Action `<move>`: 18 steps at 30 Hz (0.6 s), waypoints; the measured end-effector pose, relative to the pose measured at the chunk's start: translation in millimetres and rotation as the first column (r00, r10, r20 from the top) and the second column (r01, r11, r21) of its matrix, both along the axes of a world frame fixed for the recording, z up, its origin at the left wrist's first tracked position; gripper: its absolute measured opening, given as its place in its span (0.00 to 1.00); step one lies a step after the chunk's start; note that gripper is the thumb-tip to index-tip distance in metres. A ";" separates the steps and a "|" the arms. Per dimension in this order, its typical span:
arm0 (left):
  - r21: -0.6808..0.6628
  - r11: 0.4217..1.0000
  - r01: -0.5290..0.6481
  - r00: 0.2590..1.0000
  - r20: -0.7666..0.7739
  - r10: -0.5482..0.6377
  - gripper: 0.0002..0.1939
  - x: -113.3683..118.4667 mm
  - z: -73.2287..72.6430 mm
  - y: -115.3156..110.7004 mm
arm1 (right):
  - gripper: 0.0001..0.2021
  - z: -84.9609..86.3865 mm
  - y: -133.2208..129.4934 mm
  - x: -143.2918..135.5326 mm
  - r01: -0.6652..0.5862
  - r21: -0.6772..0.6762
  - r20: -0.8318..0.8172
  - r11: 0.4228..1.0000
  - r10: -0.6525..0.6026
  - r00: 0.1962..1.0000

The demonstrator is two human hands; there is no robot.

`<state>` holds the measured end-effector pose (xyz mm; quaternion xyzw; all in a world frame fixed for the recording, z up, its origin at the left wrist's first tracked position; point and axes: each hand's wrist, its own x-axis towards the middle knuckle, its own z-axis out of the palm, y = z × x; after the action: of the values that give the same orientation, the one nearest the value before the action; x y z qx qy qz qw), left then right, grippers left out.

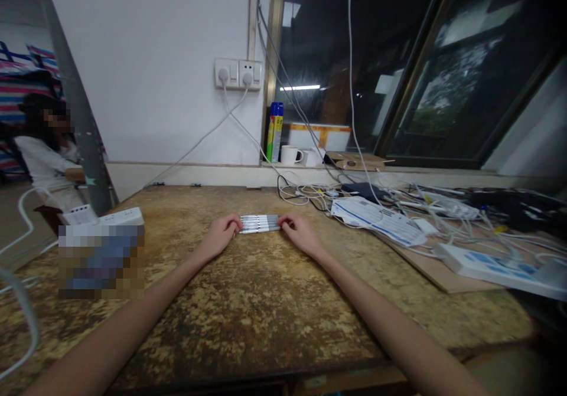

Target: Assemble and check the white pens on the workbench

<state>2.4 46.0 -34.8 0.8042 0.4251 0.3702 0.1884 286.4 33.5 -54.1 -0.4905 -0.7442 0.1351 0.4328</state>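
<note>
Several slim silver-white pens (pixel 260 223) lie side by side in a flat row on the worn wooden table (pixel 248 307), pointing left to right. My left hand (pixel 224 234) has its curled fingers at the left ends of the pens. At their right ends, the thumb and fingers of my right hand (pixel 299 231) press in. Both hands rest low at the tabletop, with the row of pens between them.
Papers (pixel 376 219), tangled cables and a white power strip (pixel 491 266) cover the right side. On the sill stand a spray can (pixel 275 131) and a white mug (pixel 290 154). Another power strip (pixel 110 218) and a blurred-out object are at left; a person sits beyond.
</note>
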 end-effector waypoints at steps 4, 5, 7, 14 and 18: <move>0.111 0.994 -0.001 0.997 -0.074 0.009 0.12 7.1 4.3 -11.2 | 0.05 4.2 -6.8 -3.2 -0.085 0.056 0.141 0.995 0.076 0.987; 0.140 0.990 0.008 0.995 -0.096 0.006 0.12 9.5 5.7 -14.4 | 0.04 4.6 -7.8 -3.2 -0.105 0.064 0.170 0.992 0.093 0.981; 0.200 0.979 0.034 0.989 -0.151 -0.004 0.11 14.4 9.1 -21.4 | 0.03 5.4 -9.6 -2.8 -0.142 0.077 0.215 0.987 0.123 0.969; 0.356 0.929 0.101 0.928 -0.370 0.041 0.09 24.7 22.1 -41.7 | 0.06 19.2 -21.7 -11.0 -0.215 0.134 0.250 0.967 0.177 0.952; 0.366 0.922 0.129 0.883 -0.466 0.062 0.11 25.4 20.9 -42.9 | 0.07 28.9 -31.2 -20.5 -0.207 0.140 0.231 0.968 0.171 0.958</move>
<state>27.7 3.1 -13.9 0.8980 0.3623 0.2380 -0.0754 265.9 2.3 -25.3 -0.3918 -0.8390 0.0606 0.3726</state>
